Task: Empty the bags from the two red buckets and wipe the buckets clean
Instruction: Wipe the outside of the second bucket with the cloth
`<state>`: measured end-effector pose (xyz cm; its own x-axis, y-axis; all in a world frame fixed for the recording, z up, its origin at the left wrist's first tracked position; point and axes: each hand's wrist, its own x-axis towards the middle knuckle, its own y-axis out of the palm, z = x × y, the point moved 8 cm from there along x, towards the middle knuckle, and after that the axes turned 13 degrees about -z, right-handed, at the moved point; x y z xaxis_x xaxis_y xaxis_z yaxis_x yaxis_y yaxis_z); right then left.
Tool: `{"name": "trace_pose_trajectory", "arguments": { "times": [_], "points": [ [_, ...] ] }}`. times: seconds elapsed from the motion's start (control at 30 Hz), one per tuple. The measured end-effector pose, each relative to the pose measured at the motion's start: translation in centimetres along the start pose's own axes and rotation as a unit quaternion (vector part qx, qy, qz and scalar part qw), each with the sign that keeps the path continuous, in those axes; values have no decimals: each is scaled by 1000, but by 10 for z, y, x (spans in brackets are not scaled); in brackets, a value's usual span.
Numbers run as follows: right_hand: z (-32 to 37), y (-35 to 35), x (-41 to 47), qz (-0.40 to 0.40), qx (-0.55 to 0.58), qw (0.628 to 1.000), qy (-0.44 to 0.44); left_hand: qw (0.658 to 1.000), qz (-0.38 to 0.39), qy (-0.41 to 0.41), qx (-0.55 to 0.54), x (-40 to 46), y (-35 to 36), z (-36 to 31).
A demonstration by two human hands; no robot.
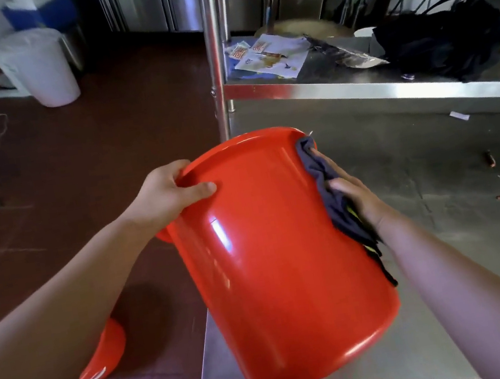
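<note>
A red bucket [272,257] is held tilted over the steel table's near corner, its mouth turned away from me and its base toward me. My left hand [166,194] grips the bucket's rim at the upper left, thumb on the outer wall. My right hand [352,194] presses a dark cloth [334,205] flat against the bucket's right outer side. Below my left forearm, part of a second red bucket [107,352] shows on the floor.
The steel table [439,192] carries a few small scraps. Above it a steel shelf [357,87] holds papers, a foil bag and a black bag [445,43]. A white bin [42,68] stands on the dark red floor at the back left.
</note>
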<state>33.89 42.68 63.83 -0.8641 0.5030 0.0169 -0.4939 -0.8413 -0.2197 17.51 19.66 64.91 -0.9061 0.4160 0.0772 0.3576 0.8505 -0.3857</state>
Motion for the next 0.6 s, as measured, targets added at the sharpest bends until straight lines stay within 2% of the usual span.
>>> {"name": "trace_pose_trajectory", "arguments": {
  "times": [0.13,0.27,0.37,0.47,0.6],
  "points": [
    [-3,-8,-8,-12,-20,1000,12,998,9,11,55,8,14,-11],
    [11,-7,-35,-35,-182,982,-46,992,9,29,119,19,30,-28],
    [25,-1,-61,-30,-351,929,-114,986,22,54,155,30,55,-50],
    [32,8,-92,-29,-488,853,-182,980,48,66,180,39,84,-69],
    [32,33,-135,-15,-566,779,-269,978,72,64,186,43,106,-84]
  ]
}}
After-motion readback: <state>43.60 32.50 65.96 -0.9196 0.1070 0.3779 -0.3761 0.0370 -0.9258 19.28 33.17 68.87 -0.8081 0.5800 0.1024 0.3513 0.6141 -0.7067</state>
